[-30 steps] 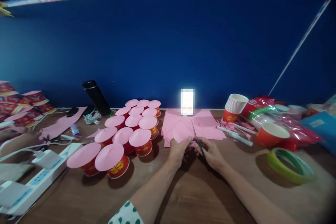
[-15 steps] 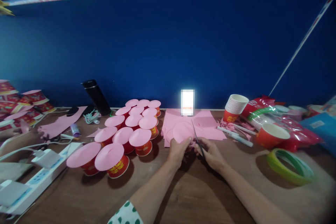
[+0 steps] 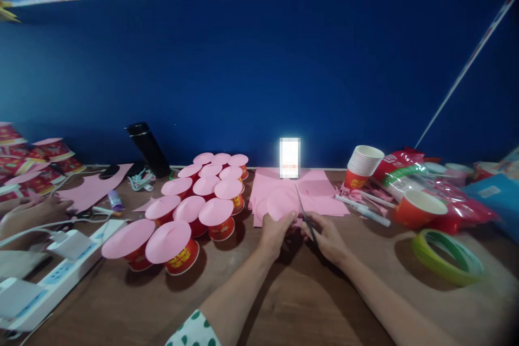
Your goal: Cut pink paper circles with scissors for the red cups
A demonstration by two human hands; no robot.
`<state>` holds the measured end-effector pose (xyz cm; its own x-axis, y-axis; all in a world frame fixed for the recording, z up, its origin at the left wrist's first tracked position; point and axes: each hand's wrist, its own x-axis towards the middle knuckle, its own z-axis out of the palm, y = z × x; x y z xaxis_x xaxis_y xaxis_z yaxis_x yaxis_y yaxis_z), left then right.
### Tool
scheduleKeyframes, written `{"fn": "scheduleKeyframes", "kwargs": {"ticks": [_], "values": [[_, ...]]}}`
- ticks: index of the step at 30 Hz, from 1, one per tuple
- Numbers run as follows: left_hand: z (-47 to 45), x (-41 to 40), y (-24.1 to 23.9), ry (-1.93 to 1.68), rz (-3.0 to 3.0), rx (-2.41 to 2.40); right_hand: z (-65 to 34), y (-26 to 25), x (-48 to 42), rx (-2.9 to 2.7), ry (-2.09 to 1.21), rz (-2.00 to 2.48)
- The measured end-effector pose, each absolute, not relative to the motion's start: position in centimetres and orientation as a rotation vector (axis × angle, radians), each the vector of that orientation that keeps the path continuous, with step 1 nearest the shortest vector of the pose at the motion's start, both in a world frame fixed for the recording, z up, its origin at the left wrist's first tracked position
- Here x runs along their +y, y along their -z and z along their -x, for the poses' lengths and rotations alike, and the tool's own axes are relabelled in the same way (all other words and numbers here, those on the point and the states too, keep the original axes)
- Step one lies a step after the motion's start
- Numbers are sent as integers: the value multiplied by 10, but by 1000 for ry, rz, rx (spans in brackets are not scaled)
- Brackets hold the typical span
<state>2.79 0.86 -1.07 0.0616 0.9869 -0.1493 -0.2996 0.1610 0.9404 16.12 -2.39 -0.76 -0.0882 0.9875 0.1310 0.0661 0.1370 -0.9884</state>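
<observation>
In the head view, my left hand grips the lower edge of a pink paper circle, thumb on top. My right hand is closed around a pair of dark scissors, whose blades point up and away along the circle's right edge. Whether the blades touch the paper I cannot tell. Behind the circle lie pink paper sheets, with a round outline showing on one at the left. To the left stand several red paper cups, each topped by a pink paper disc.
A bright phone-like screen stands behind the sheets. On the right are stacked cups, a marker, a lone cup and a green tape roll. Left are a power strip, a black bottle and another person's hand.
My hands, the paper circle and the scissors look almost unmoved. At the far left, the other person's hand has shifted slightly.
</observation>
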Motion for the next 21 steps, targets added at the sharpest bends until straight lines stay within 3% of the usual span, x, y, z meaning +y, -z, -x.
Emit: {"fn": "scheduleKeyframes", "kwargs": {"ticks": [21], "values": [[-28, 9, 8, -1218, -876, 1016, -161, 7, -25, -1358, -1182, 1103]]}}
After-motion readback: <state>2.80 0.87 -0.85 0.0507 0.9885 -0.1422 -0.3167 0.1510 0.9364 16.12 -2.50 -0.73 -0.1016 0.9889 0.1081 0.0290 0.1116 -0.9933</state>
